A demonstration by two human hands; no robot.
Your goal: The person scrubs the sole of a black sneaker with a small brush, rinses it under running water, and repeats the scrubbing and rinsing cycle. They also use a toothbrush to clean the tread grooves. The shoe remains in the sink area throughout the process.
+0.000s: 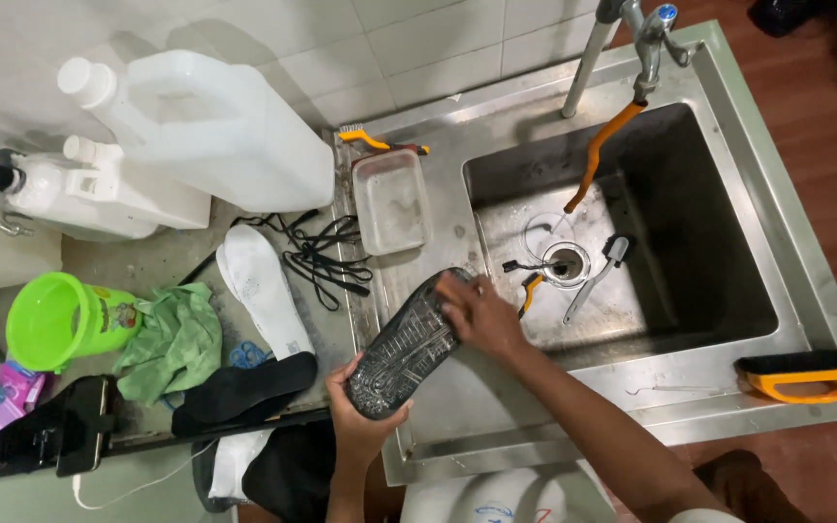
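We are gripping the black shoe (407,344), sole up, over the steel sink (496,407) drainboard; our left hand (360,421) fingers are wrapping its heel, while our right hand (481,315) fingers are closing on a small brush (449,287) against its toe.

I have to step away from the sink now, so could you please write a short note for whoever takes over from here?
Left hand has a grip on the heel end of the black shoe, sole up, over the sink drainboard.
Right hand presses a small scrubber, mostly hidden, on the toe end.
Done: sole is wet and soapy; laces and white insole lie out on the counter.
Left: whether scrubbing is finished cannot be told; suds are not rinsed off.
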